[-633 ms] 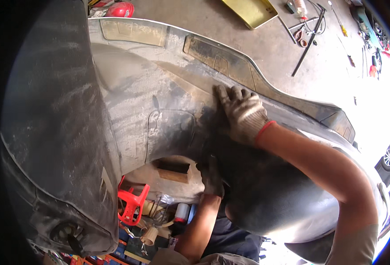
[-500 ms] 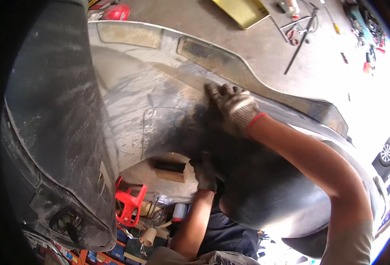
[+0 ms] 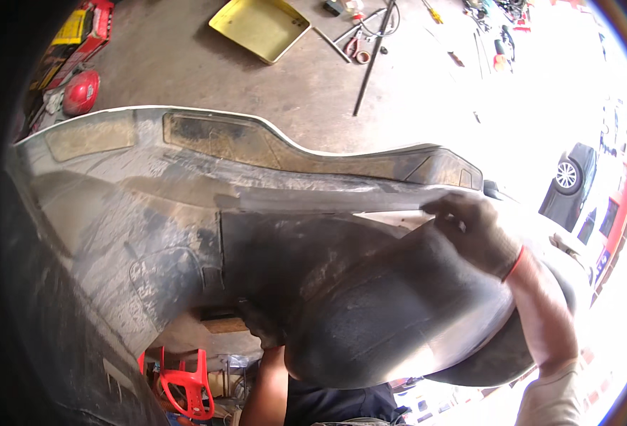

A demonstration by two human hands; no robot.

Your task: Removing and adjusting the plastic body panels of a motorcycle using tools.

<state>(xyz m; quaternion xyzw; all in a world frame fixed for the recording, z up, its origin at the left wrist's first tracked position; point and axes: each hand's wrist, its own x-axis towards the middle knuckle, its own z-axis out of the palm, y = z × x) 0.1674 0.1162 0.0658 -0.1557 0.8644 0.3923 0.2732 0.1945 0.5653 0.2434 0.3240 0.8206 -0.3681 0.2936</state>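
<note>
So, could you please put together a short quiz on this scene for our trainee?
1. True or false: the right hand wears a work glove and rests on the upper edge of the grey car bumper.
2. Which lies on the concrete floor beyond the bumper? A) a yellow tray B) a blue bucket C) a green ladder
3. What colour is the plastic stool seen below the bumper?

Key: 1 true; 2 A; 3 red.
</note>
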